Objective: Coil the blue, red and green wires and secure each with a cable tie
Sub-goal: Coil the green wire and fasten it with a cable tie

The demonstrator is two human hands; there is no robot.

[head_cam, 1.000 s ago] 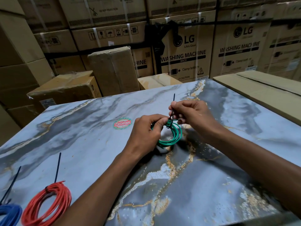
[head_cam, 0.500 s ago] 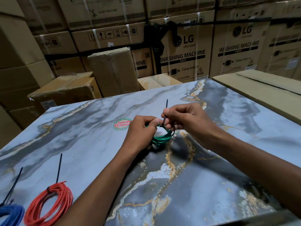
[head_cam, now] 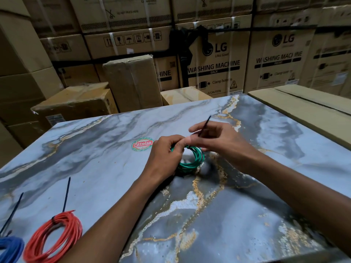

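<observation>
- The green wire coil (head_cam: 191, 160) lay flat near the middle of the marble-patterned bench (head_cam: 95, 149), just beside a round red-and-green sticker (head_cam: 142, 144).
- The left hand (head_cam: 165, 156) gripped the coil's left side, fingers curled over the strands.
- The right hand (head_cam: 214, 137) pinched the black cable tie (head_cam: 204, 126). Compared with one second before, the free tail had swung from near upright to a tilt toward the far right corner, and the hand had drawn to the right.
- Judgement: the tie was being pulled tight round the green coil; whether it had fully cinched could not be told, as the fingers hid its head.
- The red wire coil (head_cam: 55, 238) and blue wire coil (head_cam: 10, 247) sat at the near left corner, each already tied, unchanged over the interval.
</observation>
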